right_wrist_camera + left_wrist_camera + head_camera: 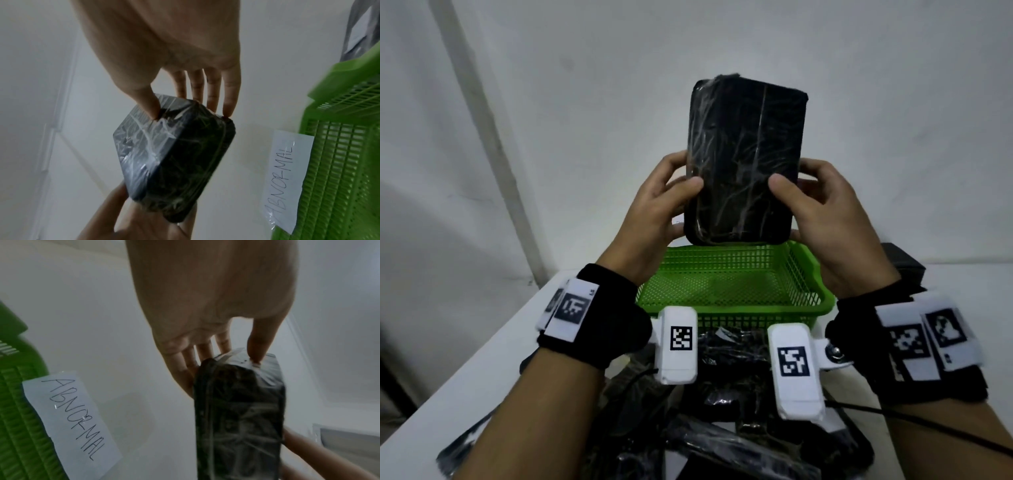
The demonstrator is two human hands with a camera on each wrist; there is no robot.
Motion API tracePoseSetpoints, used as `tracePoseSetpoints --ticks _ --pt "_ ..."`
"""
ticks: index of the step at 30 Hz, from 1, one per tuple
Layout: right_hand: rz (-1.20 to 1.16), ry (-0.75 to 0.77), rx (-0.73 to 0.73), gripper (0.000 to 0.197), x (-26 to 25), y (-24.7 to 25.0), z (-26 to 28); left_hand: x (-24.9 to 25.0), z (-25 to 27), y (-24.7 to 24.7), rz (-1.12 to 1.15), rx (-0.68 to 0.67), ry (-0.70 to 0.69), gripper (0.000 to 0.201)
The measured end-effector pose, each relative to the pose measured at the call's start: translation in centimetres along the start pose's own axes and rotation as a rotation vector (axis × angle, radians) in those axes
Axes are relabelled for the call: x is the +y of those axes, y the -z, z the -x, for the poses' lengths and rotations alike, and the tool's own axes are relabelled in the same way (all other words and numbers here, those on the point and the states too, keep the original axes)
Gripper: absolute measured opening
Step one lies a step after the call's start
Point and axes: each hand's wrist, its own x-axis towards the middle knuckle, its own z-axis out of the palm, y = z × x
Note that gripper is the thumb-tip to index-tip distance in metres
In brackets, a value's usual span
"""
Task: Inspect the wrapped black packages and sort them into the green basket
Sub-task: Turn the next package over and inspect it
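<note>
A black package (pixel 744 161) wrapped in clear film stands upright in the air above the green basket (pixel 732 287). My left hand (pixel 657 212) grips its lower left edge, thumb on the front face and fingers behind. On the lower right edge my right hand (pixel 825 219) holds it the same way. The left wrist view shows the package (pixel 239 418) end on, with my left hand (pixel 205 344) pinching its near end. The right wrist view shows the package (pixel 174 155) between my right hand (pixel 185 91) and the other hand below. The basket looks empty.
Several more wrapped black packages (pixel 722 394) lie in a pile on the white table (pixel 448 394) in front of the basket. A paper label reading ABNORMAL (pixel 69 417) lies beside the basket (pixel 18 418). A dark box (pixel 904 263) sits at the right.
</note>
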Motion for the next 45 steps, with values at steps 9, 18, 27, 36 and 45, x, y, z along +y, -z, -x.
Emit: tracePoseSetpoints --ticks 9,18,27,36,45 --pt "-0.022 -0.044 -0.121 0.076 0.0 -0.9 0.7 0.6 0.3 -0.8 -0.117 -0.076 -0.089 0.023" --pt "-0.178 -0.170 -0.206 0.080 -0.1 -0.9 0.8 -0.4 -0.1 -0.3 -0.184 -0.116 0.106 0.061" --pt "-0.110 -0.139 -0.286 0.033 -0.5 0.3 0.5 -1.3 -0.4 0.3 -0.202 0.136 0.039 0.071" --pt "-0.076 -0.094 -0.134 0.018 0.0 0.6 0.1 -0.2 -0.1 0.1 -0.227 0.032 0.018 0.034" --pt "0.662 0.065 -0.097 0.034 0.4 2.1 -0.1 -0.6 0.0 0.1 -0.455 0.049 -0.022 0.060"
